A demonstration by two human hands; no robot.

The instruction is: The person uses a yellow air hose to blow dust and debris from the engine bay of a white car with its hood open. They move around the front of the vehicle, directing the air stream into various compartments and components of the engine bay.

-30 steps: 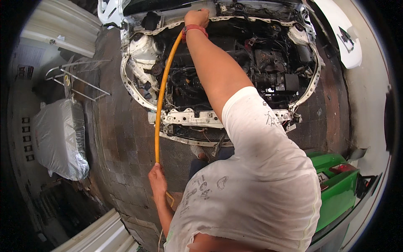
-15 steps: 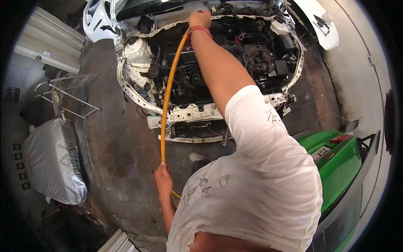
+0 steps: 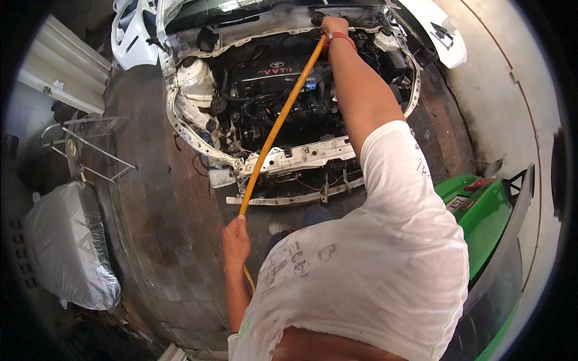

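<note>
Orange-yellow hose [image 3: 277, 126] slants over the front of a stripped white car as I watch, drawn nearly straight where half a second ago it bowed along the left side of the engine bay [image 3: 186, 133]. The right hand [image 3: 334, 27], a red bracelet [image 3: 341, 37] at its wrist, has slid rightward along the back edge of the bay, so the forearm covers less and more of the black engine cover [image 3: 265, 75] with its red lettering shows. That hand is curled tight about the hose's upper end; whatever fitting it may also hold, I cannot tell. The left hand [image 3: 236, 240] wraps the lower stretch, thumb pressed along it, and the loose part trails past the forearm. Inside the bay sits the engine, crowded by dark pipes and wiring, with the pale crossmember [image 3: 301, 154] running across the front. Just beside its left end hangs a whitish bottle [image 3: 221, 177], whose contents I cannot make out. Silver sheeting [image 3: 75, 253] drapes a bulky shape off to the left; on the right stands a green car [image 3: 487, 222].
</note>
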